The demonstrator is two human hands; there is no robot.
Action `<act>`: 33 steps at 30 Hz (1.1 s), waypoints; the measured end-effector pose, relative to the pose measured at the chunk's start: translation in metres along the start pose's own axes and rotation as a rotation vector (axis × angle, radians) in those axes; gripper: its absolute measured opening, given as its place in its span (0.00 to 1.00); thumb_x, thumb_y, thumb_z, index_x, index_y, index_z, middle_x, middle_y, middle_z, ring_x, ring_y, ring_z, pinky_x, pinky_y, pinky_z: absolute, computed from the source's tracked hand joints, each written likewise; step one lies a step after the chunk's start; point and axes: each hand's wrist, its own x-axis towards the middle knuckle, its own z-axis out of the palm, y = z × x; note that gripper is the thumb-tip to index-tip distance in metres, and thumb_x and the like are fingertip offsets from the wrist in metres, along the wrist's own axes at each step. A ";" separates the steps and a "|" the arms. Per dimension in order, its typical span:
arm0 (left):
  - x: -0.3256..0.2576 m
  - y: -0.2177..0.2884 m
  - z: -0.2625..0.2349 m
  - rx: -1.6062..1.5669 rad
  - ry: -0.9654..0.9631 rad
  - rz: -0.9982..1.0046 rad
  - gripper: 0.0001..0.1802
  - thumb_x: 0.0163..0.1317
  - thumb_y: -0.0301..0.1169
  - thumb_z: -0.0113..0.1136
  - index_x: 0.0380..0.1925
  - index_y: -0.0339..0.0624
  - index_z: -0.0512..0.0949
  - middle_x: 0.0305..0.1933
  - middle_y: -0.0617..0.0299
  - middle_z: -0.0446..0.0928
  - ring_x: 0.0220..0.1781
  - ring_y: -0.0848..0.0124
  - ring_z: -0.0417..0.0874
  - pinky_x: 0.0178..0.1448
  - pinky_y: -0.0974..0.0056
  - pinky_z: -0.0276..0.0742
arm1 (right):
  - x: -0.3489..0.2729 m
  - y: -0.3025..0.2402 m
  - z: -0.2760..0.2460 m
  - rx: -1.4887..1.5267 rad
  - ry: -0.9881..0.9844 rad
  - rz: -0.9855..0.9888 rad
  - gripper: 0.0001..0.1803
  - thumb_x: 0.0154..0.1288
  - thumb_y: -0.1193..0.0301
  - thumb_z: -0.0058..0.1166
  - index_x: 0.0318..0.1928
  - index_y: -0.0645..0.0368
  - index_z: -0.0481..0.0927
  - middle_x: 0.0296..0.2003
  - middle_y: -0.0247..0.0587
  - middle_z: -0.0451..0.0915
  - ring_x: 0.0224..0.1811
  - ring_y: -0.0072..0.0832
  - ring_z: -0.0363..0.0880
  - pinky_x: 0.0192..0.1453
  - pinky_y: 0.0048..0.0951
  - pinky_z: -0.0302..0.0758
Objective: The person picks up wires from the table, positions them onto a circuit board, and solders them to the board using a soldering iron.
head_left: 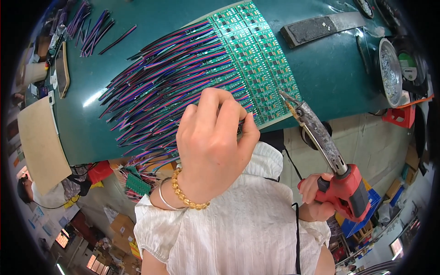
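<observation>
A panel of green circuit boards [259,55] lies on the table, with rows of multicoloured wires [169,75] fanning out to its left. My left hand [213,137] is closed in a pinch over the wires at the panel's near left edge; its fingertips are partly hidden, and wires seem to be between them. In my right hand [316,199] is a red and black soldering gun [327,142], gripped by its handle. Its tip points up and left, over the near right corner of the panel.
The green table [321,78] carries a dark bar-shaped block [323,28] beyond the panel. A metal bowl [390,72] stands at the right, near a red stool [399,117]. Loose wires [97,34] and a phone [63,69] lie at the far left. Another person [46,192] is at lower left.
</observation>
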 end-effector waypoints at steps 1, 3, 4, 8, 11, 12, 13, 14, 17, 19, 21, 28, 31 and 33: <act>-0.001 0.000 -0.001 0.013 -0.005 0.005 0.11 0.43 0.23 0.68 0.25 0.41 0.74 0.33 0.60 0.72 0.28 0.63 0.72 0.32 0.62 0.68 | 0.001 0.001 0.000 0.008 -0.012 -0.006 0.47 0.62 0.35 0.53 0.62 0.66 0.66 0.15 0.27 0.70 0.13 0.22 0.67 0.20 0.26 0.65; -0.003 -0.004 0.001 0.042 0.042 0.056 0.11 0.43 0.23 0.68 0.25 0.41 0.74 0.34 0.60 0.72 0.29 0.63 0.72 0.33 0.62 0.68 | 0.003 0.003 0.004 0.075 0.038 -0.003 0.47 0.62 0.35 0.53 0.62 0.67 0.65 0.14 0.28 0.69 0.13 0.22 0.66 0.20 0.27 0.65; -0.002 -0.003 0.000 0.059 0.074 0.107 0.11 0.44 0.24 0.68 0.26 0.40 0.75 0.34 0.59 0.72 0.30 0.62 0.72 0.33 0.62 0.68 | 0.002 0.000 0.004 0.093 0.017 -0.012 0.47 0.62 0.35 0.53 0.62 0.67 0.65 0.14 0.28 0.69 0.13 0.22 0.66 0.20 0.27 0.65; 0.023 -0.015 -0.035 0.174 0.081 0.173 0.10 0.51 0.28 0.67 0.30 0.39 0.76 0.36 0.55 0.73 0.38 0.59 0.75 0.44 0.57 0.75 | 0.001 -0.004 -0.003 -0.029 0.099 -0.006 0.47 0.63 0.36 0.53 0.62 0.69 0.63 0.14 0.31 0.68 0.14 0.24 0.66 0.22 0.28 0.67; 0.070 -0.080 -0.076 0.471 0.167 0.216 0.07 0.57 0.24 0.65 0.35 0.37 0.78 0.37 0.53 0.76 0.41 0.54 0.79 0.44 0.58 0.76 | -0.001 -0.003 -0.006 -0.032 0.143 0.009 0.48 0.60 0.37 0.57 0.62 0.68 0.64 0.15 0.32 0.68 0.15 0.24 0.67 0.24 0.29 0.68; 0.081 -0.107 -0.086 0.501 0.152 0.264 0.07 0.58 0.24 0.64 0.36 0.36 0.78 0.37 0.53 0.76 0.41 0.54 0.79 0.45 0.58 0.76 | 0.000 -0.002 -0.009 -0.009 0.108 0.004 0.48 0.61 0.37 0.56 0.63 0.68 0.64 0.16 0.31 0.68 0.15 0.24 0.67 0.23 0.29 0.68; 0.090 -0.131 -0.090 0.523 0.134 0.322 0.07 0.59 0.25 0.63 0.36 0.36 0.78 0.38 0.53 0.77 0.42 0.54 0.79 0.45 0.58 0.76 | 0.001 -0.001 -0.011 0.010 0.085 -0.005 0.48 0.61 0.37 0.55 0.63 0.69 0.64 0.16 0.31 0.68 0.15 0.24 0.67 0.23 0.29 0.68; 0.096 -0.147 -0.091 0.519 0.140 0.332 0.07 0.59 0.25 0.63 0.36 0.36 0.78 0.38 0.53 0.77 0.42 0.54 0.79 0.45 0.58 0.76 | 0.002 -0.002 -0.011 0.008 0.090 -0.015 0.48 0.61 0.37 0.55 0.63 0.69 0.64 0.16 0.31 0.68 0.15 0.24 0.67 0.23 0.29 0.68; 0.102 -0.165 -0.095 0.478 -0.004 0.330 0.06 0.58 0.26 0.62 0.34 0.36 0.77 0.36 0.54 0.75 0.41 0.56 0.79 0.47 0.57 0.77 | 0.002 -0.004 -0.005 -0.028 0.102 -0.020 0.49 0.61 0.36 0.55 0.63 0.69 0.64 0.16 0.31 0.69 0.15 0.24 0.67 0.23 0.29 0.68; 0.106 -0.161 -0.092 0.528 0.015 0.383 0.05 0.61 0.26 0.60 0.33 0.36 0.76 0.35 0.53 0.77 0.36 0.54 0.79 0.43 0.57 0.78 | 0.001 -0.003 -0.003 -0.026 0.112 -0.021 0.49 0.60 0.36 0.56 0.63 0.69 0.64 0.16 0.32 0.69 0.16 0.25 0.67 0.24 0.30 0.68; 0.096 -0.155 -0.093 0.442 0.090 0.335 0.05 0.61 0.25 0.60 0.33 0.36 0.75 0.34 0.53 0.77 0.34 0.55 0.79 0.40 0.58 0.77 | 0.000 0.000 -0.004 -0.032 0.091 -0.054 0.46 0.64 0.38 0.54 0.62 0.70 0.64 0.15 0.32 0.68 0.14 0.24 0.66 0.22 0.28 0.67; 0.011 -0.018 -0.073 -0.120 -0.015 0.142 0.06 0.49 0.17 0.64 0.27 0.36 0.77 0.33 0.54 0.75 0.33 0.60 0.78 0.33 0.63 0.73 | 0.006 -0.009 0.006 -0.063 0.138 -0.009 0.45 0.65 0.38 0.53 0.62 0.69 0.64 0.14 0.31 0.69 0.12 0.24 0.65 0.21 0.28 0.67; -0.006 -0.002 -0.036 -0.268 -0.047 0.112 0.09 0.45 0.18 0.66 0.26 0.39 0.77 0.36 0.57 0.75 0.34 0.62 0.76 0.39 0.61 0.69 | 0.008 -0.011 0.006 -0.060 0.123 -0.003 0.47 0.63 0.36 0.54 0.62 0.68 0.65 0.14 0.30 0.69 0.12 0.24 0.66 0.20 0.27 0.66; -0.007 0.000 -0.019 -0.203 -0.053 0.102 0.09 0.44 0.19 0.67 0.26 0.40 0.77 0.36 0.59 0.74 0.35 0.63 0.75 0.41 0.61 0.66 | 0.005 -0.010 0.006 -0.045 0.122 -0.043 0.48 0.61 0.36 0.55 0.61 0.69 0.65 0.13 0.30 0.70 0.12 0.23 0.67 0.20 0.27 0.66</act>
